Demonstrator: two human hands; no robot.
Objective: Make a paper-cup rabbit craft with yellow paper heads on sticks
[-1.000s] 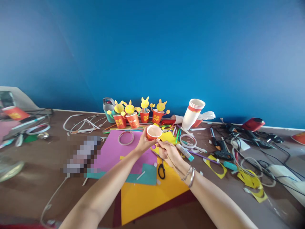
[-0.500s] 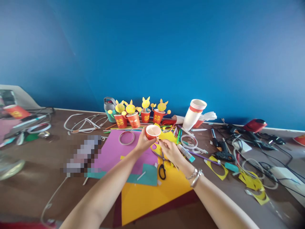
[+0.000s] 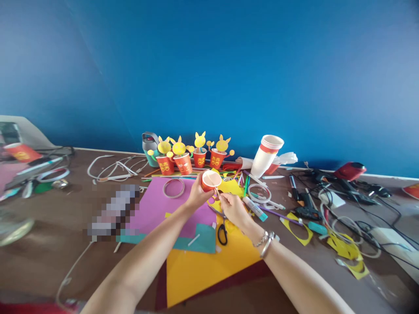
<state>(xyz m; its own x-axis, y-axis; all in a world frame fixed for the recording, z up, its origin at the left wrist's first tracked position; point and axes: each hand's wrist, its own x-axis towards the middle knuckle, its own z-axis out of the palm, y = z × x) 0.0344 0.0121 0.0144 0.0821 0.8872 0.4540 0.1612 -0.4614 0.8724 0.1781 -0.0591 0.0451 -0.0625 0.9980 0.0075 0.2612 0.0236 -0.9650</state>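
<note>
My left hand [image 3: 195,194] is wrapped around a red paper cup [image 3: 208,186], its white mouth tilted toward me. My right hand [image 3: 233,207] is closed in a pinch on a thin stick [image 3: 217,191], whose tip meets the cup's near right side; what kind of stick it is I cannot make out. Below the hands, black-handled scissors [image 3: 222,234] lie partly on yellow paper [image 3: 209,274]. Behind stand several red cups [image 3: 182,165] with yellow rabbit-eared paper heads [image 3: 200,140].
Purple paper [image 3: 153,209] and teal paper [image 3: 206,237] cover the table's middle. A leaning stack of paper cups [image 3: 266,157] stands at the back right. Tape rolls [image 3: 173,189], a glue gun [image 3: 307,209], yellow scraps [image 3: 299,231] and black cables [image 3: 376,213] lie about.
The cup in my left hand has shifted very slightly right. My right hand has turned a little, its pinch staying at the cup's side.
</note>
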